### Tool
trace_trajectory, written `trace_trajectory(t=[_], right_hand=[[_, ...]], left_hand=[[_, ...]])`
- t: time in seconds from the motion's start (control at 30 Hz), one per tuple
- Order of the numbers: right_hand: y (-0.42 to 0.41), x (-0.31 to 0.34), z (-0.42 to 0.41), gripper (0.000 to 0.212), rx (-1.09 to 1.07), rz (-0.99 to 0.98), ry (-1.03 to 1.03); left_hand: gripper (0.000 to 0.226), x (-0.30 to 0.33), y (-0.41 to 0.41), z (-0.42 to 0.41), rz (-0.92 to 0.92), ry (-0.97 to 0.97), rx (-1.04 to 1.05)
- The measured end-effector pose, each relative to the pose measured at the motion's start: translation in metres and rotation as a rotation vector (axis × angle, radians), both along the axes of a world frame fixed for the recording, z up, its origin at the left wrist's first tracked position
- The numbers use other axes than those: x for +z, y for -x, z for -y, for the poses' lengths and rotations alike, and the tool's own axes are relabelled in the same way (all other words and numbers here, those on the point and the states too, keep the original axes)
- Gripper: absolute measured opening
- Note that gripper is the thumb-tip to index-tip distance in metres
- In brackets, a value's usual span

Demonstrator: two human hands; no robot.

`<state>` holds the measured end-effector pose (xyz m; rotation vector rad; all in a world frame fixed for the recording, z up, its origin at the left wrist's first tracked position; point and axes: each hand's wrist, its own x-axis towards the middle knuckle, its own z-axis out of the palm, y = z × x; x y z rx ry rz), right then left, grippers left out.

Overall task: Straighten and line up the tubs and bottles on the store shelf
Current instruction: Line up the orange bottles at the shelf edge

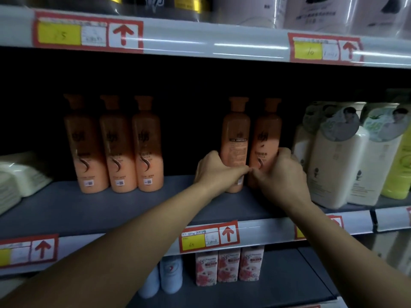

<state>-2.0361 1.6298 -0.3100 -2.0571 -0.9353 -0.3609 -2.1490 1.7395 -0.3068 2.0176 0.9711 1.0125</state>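
Two orange bottles are held on the middle shelf [111, 210], one in each hand. The left hand [214, 170] is wrapped around the low part of the left bottle [235, 138], and the right hand [281, 172] is wrapped around the low part of the right bottle [266, 138]. Both bottles stand upright, tall way up, and they touch side by side. The left bottle is turned so its back label with small print is seen; the right bottle shows its front with a dark curl mark. A row of three orange bottles [115, 147] stands well apart, to the left of the held pair, all with fronts shown, so the left hand is nearer to that row. A wide gap of bare shelf lies between them. It is judged that the pair has to be slid left and the left bottle turned. The writing on the bottles is too blurred to be read. On the price tag [209, 236] below the held pair, a red arrow and what looks like "65" are seen.
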Motion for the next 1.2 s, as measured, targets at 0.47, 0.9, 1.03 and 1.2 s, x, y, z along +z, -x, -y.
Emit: trace_trajectory(t=[0.47,0.9,1.03,1.2], right_hand=[[0.039,0.002,0.029,0.066,0.093,-0.01,-0.007],[0.082,0.001,0.032,0.066,0.133,0.004,-0.013],[0.101,-0.001,0.023,0.063,0.167,0.011,-0.006],[0.127,-0.004,0.007,0.061,0.219,0.021,-0.012]], left_hand=[[0.07,-0.001,0.043,0.009,0.008,-0.003,-0.078],[0.066,-0.001,0.123,-0.004,0.011,-0.025,-0.137],[0.063,-0.003,0.157,-0.012,0.046,-0.015,-0.123],[0.062,-0.005,0.196,-0.023,0.08,0.002,-0.075]])
